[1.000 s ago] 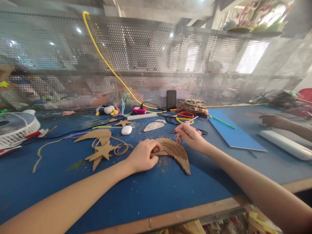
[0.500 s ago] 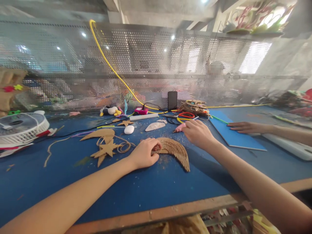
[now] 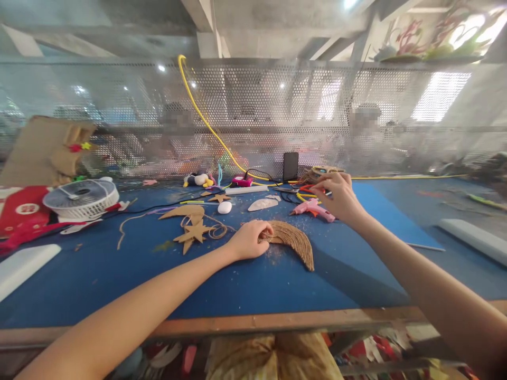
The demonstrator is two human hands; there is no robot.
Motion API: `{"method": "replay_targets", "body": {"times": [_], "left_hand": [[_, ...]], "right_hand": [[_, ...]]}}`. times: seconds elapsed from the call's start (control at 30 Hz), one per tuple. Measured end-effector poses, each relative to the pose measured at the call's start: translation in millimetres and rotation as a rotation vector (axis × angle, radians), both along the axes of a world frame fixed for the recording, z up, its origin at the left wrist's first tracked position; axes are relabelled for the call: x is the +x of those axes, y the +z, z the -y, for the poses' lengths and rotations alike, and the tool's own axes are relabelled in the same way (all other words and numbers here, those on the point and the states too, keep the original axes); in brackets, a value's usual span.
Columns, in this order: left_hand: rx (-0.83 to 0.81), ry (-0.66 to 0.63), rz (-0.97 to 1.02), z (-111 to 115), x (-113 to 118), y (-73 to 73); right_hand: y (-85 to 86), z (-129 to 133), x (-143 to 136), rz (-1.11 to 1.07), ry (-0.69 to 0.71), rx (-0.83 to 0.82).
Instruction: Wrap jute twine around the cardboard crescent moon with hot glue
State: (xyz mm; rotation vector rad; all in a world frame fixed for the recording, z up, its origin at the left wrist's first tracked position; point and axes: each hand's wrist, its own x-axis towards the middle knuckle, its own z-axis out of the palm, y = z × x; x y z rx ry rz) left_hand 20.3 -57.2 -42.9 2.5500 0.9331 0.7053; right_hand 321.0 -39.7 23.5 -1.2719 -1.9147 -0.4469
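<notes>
A crescent (image 3: 295, 238) covered in rows of brown twine lies on the blue table. My left hand (image 3: 250, 240) is closed on its left end; the fingers hide that part. Up and to the right, my right hand (image 3: 340, 198) hovers with bent fingers apart and nothing visible in them. Just below its fingertips a pink glue gun (image 3: 313, 209) lies on the table. Beside the gun are red and yellow handles (image 3: 307, 194), partly behind the hand. Left of my left hand lie cardboard stars (image 3: 195, 232), a cardboard crescent (image 3: 186, 212) and a loose length of twine (image 3: 217, 230).
A white egg-shaped piece (image 3: 224, 207) and a pale oval piece (image 3: 263, 204) lie farther back. A white fan (image 3: 81, 198) stands at left. At right are a blue board (image 3: 390, 208) and a white foam block (image 3: 475, 240). Behind the table rises a perforated metal screen (image 3: 261, 116).
My right hand has let go of the pink glue gun and risen slightly. Another person's hand at the right has gone from view. The view has shifted; my left hand keeps its grip.
</notes>
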Motion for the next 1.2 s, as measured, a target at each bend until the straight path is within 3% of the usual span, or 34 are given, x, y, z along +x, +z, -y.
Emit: {"method": "replay_targets", "body": {"times": [0.17,0.3,0.53,0.8,0.9,1.1,1.2], "left_hand": [[-0.041,0.007,0.030,-3,-1,-2.0],[-0.062,-0.001,0.032,-4,-3,-3.3],[-0.042,-0.006,0.018,0,-5,-0.9],[-0.019,-0.004,-0.014,1,-5,0.0],[-0.022,-0.005,-0.018,1,-5,-0.2],[-0.016,-0.001,-0.042,2,-3,3.6],[-0.008,0.006,-0.056,4,-2,5.3]], "right_hand": [[40.2,-15,-31,-0.072,0.219,-0.230],[68.8,-40,-68,-0.197,0.263,-0.363],[82.5,-90,-131,-0.330,0.286,-0.483],[125.6,-107,-129,-0.092,0.241,-0.660],[113.6,-108,-128,0.035,0.170,-0.664],[33.1,-105,-138,0.270,0.041,-0.749],[7.0,-110,-140,0.330,0.029,-0.769]]}}
